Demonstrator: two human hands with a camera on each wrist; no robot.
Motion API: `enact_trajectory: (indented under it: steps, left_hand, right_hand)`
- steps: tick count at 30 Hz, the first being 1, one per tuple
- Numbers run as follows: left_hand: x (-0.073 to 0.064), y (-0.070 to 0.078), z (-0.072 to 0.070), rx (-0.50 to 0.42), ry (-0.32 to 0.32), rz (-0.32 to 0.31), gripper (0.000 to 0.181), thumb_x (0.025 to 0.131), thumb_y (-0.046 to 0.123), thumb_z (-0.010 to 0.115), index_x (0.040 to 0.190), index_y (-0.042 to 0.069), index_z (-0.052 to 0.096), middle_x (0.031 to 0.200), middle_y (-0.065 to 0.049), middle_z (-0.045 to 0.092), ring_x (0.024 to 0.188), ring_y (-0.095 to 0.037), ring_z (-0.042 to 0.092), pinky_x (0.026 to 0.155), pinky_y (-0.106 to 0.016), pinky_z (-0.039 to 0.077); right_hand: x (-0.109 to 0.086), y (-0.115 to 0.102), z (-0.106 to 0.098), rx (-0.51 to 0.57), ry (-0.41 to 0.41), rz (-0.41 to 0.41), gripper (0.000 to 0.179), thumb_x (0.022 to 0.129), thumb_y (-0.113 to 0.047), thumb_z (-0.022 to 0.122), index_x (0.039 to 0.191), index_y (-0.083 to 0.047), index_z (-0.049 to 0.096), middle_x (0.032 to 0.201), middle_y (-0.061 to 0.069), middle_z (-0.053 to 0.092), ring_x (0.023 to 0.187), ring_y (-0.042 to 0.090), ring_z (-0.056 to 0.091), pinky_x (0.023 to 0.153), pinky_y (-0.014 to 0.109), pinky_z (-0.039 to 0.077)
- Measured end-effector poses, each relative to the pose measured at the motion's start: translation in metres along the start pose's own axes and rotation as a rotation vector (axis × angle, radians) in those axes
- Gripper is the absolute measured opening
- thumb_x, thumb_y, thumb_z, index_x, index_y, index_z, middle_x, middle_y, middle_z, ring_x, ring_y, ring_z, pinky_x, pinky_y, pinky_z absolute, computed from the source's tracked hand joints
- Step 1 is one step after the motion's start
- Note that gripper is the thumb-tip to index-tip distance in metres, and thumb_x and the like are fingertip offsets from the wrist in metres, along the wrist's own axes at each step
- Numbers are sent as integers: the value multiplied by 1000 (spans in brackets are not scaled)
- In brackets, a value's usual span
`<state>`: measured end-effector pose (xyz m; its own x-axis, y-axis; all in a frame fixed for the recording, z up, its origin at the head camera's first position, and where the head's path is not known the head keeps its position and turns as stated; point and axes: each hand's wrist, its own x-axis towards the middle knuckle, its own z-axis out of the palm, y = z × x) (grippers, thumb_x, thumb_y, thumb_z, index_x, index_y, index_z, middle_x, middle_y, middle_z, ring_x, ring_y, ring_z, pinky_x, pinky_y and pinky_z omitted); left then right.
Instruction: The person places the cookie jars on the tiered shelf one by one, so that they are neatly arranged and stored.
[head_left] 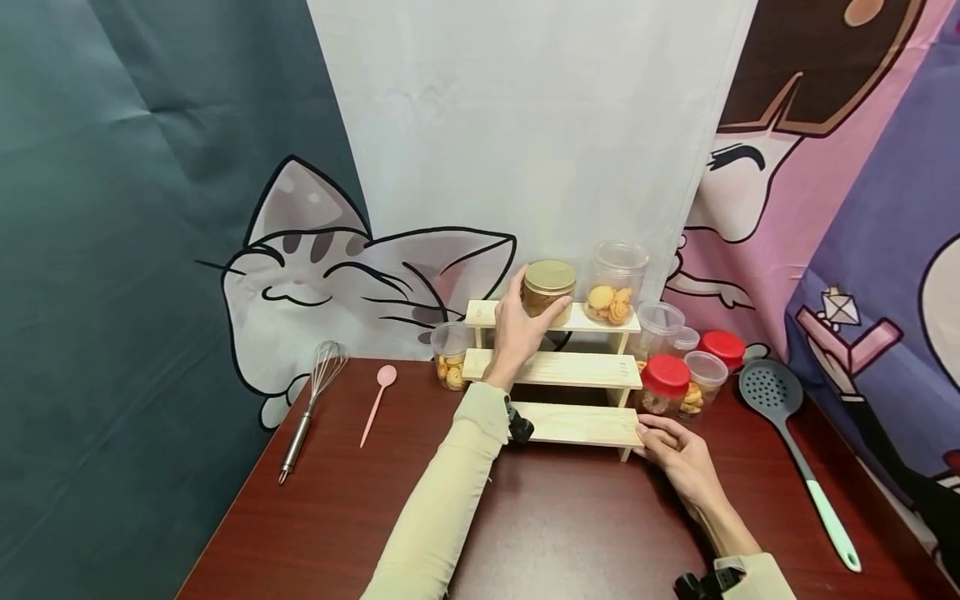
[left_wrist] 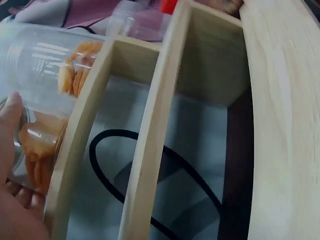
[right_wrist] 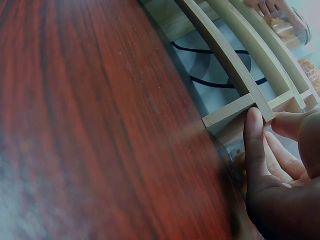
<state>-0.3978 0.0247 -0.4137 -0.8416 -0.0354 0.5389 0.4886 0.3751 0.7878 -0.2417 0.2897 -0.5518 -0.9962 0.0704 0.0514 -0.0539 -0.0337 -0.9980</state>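
The gold-lidded jar (head_left: 550, 287) sat between the thumb and fingers of the left hand (head_left: 520, 337), thumb along its right side, fingers curved round its left. It was at the top tier of the wooden stand (head_left: 573, 369), just left of a clear jar (head_left: 617, 287) of biscuits; whether its base touched the wood was hidden. The right hand (head_left: 682, 462) had its fingers pinching the bottom tier's right end.

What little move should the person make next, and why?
Probably ease the left hand off the gold-lidded jar: it appears to rest on the top shelf beside the clear jar, and the right hand grips the lowest shelf, perhaps steadying it.
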Motion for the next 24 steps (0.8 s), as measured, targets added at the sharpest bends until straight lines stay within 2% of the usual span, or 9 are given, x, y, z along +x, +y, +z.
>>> enact_trajectory:
  steps: [4, 7, 11, 15, 19, 24]
  left_hand:
    - [-1, -12, -1, 94, -51, 37, 106, 88, 46, 91, 171, 16, 32, 165, -14, 51, 151, -31, 53, 126, -48, 47]
    - [-4, -17, -2, 175, -83, 77, 113, 88, 44, 92, 172, 10, 25, 170, -18, 43, 155, -34, 47, 129, -49, 43]
    - [-6, -14, -3, 237, -105, 79, 116, 88, 45, 91, 172, 4, 22, 172, -20, 40, 157, -34, 45, 130, -45, 41]
    - [-5, -12, 0, 304, -118, 61, 119, 89, 49, 89, 173, 4, 18, 173, -19, 38, 158, -31, 44, 131, -39, 40]
    - [-4, -12, 2, 332, -111, 64, 119, 89, 50, 88, 173, 3, 17, 175, -18, 36, 159, -29, 42, 131, -36, 39]
    - [-3, -12, 2, 314, -129, 52, 121, 90, 49, 88, 173, 2, 14, 176, -19, 32, 161, -30, 39, 133, -36, 35]
  right_hand:
    - [1, 0, 1, 0, -7, -4, 50, 105, -11, 72, 142, 18, 53, 101, -7, 81, 91, 3, 75, 82, 23, 67]
    - [1, -1, 0, 0, -3, -9, 50, 105, -10, 72, 142, 18, 54, 100, -7, 81, 90, 2, 75, 82, 23, 67]
    - [1, -1, 0, 0, -9, -5, 50, 105, -11, 72, 142, 17, 54, 100, -6, 81, 91, 2, 75, 83, 23, 67]
    - [-1, -1, 0, 6, -20, 10, 51, 105, -12, 73, 142, 17, 53, 102, -6, 82, 91, 3, 76, 83, 23, 67]
    - [-1, -1, 0, 20, -21, 5, 50, 105, -10, 72, 142, 17, 53, 102, -6, 82, 92, 4, 76, 84, 24, 67]
    - [0, 0, -1, 24, -28, 2, 50, 106, -10, 72, 142, 18, 52, 102, -5, 81, 92, 4, 76, 84, 24, 67]
